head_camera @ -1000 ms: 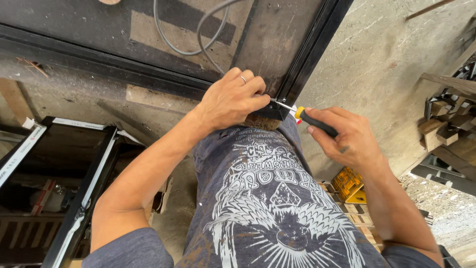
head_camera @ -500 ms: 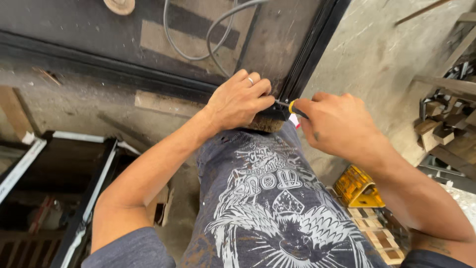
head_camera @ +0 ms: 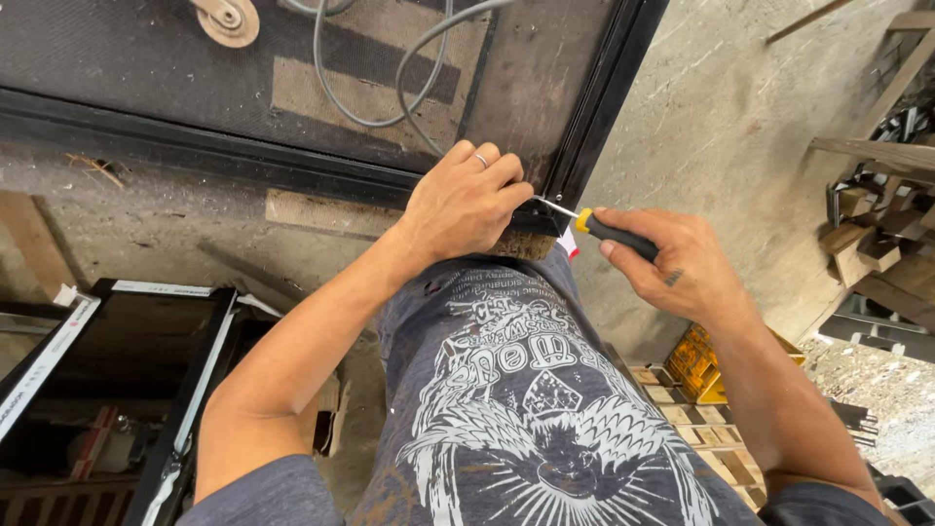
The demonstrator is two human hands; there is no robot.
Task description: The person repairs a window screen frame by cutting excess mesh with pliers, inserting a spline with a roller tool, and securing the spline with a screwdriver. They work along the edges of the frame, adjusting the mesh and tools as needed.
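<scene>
My left hand (head_camera: 466,202), with a ring on one finger, presses down on the lower right corner of a black metal frame (head_camera: 602,107) that lies on a dark work surface. Its fingers curl over the frame's edge. My right hand (head_camera: 672,265) grips a screwdriver (head_camera: 606,231) with a black and yellow handle. The thin shaft points left and its tip meets the frame corner just under my left fingers. What the tip touches is hidden by that hand. My knee in printed grey trousers (head_camera: 526,390) rests below the corner.
A grey cable (head_camera: 390,93) loops over the work surface, and a round disc (head_camera: 226,17) lies at the top left. Black framed panels (head_camera: 117,380) lean at lower left. Scrap metal and wood (head_camera: 877,224) pile up at right, a yellow case (head_camera: 696,365) sits below.
My right hand has drawn back to the right from beside my left hand, so the screwdriver's handle and shaft show again. The left hand stays on the frame corner.
</scene>
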